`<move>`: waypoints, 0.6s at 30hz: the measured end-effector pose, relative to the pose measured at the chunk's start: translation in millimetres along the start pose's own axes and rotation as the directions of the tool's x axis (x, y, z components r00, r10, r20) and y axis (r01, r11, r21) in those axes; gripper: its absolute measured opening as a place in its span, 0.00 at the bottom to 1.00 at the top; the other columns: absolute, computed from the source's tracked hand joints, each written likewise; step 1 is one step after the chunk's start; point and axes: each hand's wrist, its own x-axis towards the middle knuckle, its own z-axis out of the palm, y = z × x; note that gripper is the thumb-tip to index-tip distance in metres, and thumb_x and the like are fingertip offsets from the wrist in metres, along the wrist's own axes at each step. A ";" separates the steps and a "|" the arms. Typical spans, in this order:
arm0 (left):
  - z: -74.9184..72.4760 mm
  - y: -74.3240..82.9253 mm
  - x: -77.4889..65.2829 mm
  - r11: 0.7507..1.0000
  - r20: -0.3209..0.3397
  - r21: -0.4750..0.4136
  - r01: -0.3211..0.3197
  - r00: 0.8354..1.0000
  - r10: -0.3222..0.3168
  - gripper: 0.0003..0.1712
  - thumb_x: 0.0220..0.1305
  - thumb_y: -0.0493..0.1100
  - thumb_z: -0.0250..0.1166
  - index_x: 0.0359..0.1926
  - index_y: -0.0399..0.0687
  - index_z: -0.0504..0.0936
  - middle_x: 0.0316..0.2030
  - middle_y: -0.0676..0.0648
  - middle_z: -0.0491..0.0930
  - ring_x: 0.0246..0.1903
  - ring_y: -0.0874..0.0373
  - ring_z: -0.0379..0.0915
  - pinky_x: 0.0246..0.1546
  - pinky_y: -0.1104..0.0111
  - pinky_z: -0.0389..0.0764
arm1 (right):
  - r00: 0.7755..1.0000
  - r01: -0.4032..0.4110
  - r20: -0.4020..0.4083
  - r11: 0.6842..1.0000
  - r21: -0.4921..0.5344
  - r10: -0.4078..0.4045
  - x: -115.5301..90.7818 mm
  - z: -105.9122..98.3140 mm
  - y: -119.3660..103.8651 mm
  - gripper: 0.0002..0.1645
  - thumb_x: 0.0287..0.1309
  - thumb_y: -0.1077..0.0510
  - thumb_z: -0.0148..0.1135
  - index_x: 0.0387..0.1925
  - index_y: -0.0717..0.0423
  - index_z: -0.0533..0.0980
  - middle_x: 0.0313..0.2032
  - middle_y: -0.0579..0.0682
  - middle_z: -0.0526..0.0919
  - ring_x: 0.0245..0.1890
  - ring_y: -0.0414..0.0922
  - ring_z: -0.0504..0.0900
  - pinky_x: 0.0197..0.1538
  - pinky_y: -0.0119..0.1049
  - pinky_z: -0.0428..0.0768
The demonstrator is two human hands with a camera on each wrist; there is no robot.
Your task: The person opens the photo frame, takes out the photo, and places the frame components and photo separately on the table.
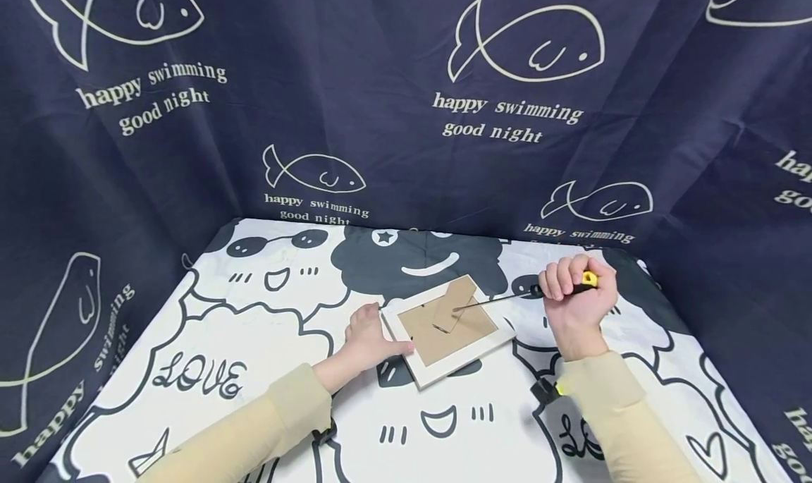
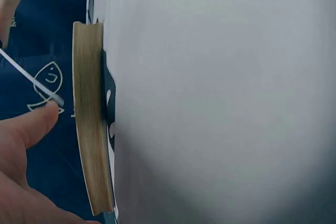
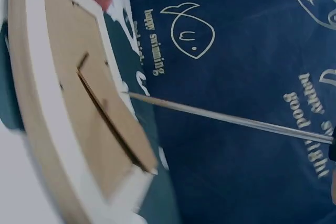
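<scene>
A white picture frame (image 1: pixel 469 351) lies face down, its brown backing board (image 1: pixel 423 345) and fold-out stand (image 1: pixel 460 296) uppermost. At its left edge my left hand (image 1: pixel 366 338) holds it, the thumb on the white border and the fingers along the side. My right hand (image 1: pixel 577 303) grips the yellow-and-black handle of a screwdriver (image 1: pixel 591 279), whose long thin shaft points left over the backing. In the left wrist view the shaft's tip stands off from the frame's wooden side (image 2: pixel 89 119). Small dark tabs (image 3: pixel 61 86) sit along the backing's edges in the right wrist view.
A white cloth (image 1: pixel 273 342) with black cartoon drawings covers the table. Behind and at both sides hangs a dark blue curtain (image 1: pixel 393 116) printed with fish and lettering. A black-and-yellow object (image 1: pixel 545 391) shows beside the right sleeve; its kind cannot be told.
</scene>
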 end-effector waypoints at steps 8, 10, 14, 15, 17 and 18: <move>6.8 0.3 -1.9 0.997 0.060 0.052 -0.055 0.997 0.052 0.71 0.31 0.66 0.71 0.64 0.26 0.44 0.63 0.27 0.42 0.65 0.36 0.32 0.62 0.46 0.39 | 0.982 0.082 -0.182 0.978 0.191 -0.047 -16.0 -29.2 16.2 0.19 0.52 0.57 0.36 0.09 0.58 0.58 0.07 0.48 0.55 0.07 0.43 0.52 0.14 0.32 0.48; 6.6 0.8 -2.3 0.996 0.065 0.057 -0.062 0.996 0.059 0.71 0.31 0.66 0.71 0.64 0.26 0.43 0.63 0.27 0.42 0.65 0.36 0.32 0.61 0.45 0.38 | 0.976 0.098 -0.212 0.973 0.207 -0.053 -19.4 -33.6 20.6 0.19 0.50 0.57 0.37 0.09 0.58 0.58 0.07 0.48 0.54 0.08 0.43 0.51 0.14 0.32 0.48; 4.6 2.8 -2.8 0.995 0.075 0.079 -0.065 0.995 0.059 0.70 0.33 0.65 0.70 0.64 0.26 0.43 0.63 0.27 0.41 0.65 0.36 0.32 0.61 0.45 0.39 | 0.959 0.125 -0.275 0.968 0.219 -0.062 -23.9 -38.1 28.6 0.17 0.48 0.57 0.39 0.09 0.58 0.58 0.07 0.48 0.54 0.08 0.43 0.51 0.14 0.32 0.47; 3.9 3.2 -2.8 0.994 0.078 0.084 -0.063 0.995 0.056 0.69 0.34 0.65 0.70 0.64 0.26 0.43 0.63 0.27 0.42 0.65 0.36 0.32 0.61 0.45 0.39 | 0.955 0.135 -0.287 0.966 0.219 -0.068 -24.4 -38.8 30.2 0.17 0.48 0.57 0.39 0.09 0.59 0.58 0.07 0.48 0.54 0.07 0.43 0.51 0.14 0.32 0.47; 2.3 4.2 -2.6 0.993 0.075 0.097 -0.061 0.996 0.054 0.67 0.36 0.64 0.69 0.64 0.26 0.44 0.63 0.27 0.43 0.64 0.36 0.35 0.60 0.45 0.42 | 0.948 0.152 -0.308 0.964 0.220 -0.079 -24.8 -38.9 33.0 0.17 0.47 0.57 0.40 0.09 0.59 0.58 0.07 0.48 0.54 0.07 0.43 0.51 0.14 0.32 0.48; 1.6 4.5 -2.4 0.993 0.070 0.103 -0.062 0.996 0.054 0.66 0.37 0.64 0.69 0.63 0.26 0.45 0.62 0.28 0.45 0.63 0.36 0.38 0.59 0.45 0.45 | 0.945 0.161 -0.316 0.963 0.215 -0.087 -24.8 -39.0 34.1 0.17 0.48 0.58 0.40 0.09 0.58 0.58 0.07 0.48 0.54 0.07 0.43 0.51 0.13 0.32 0.48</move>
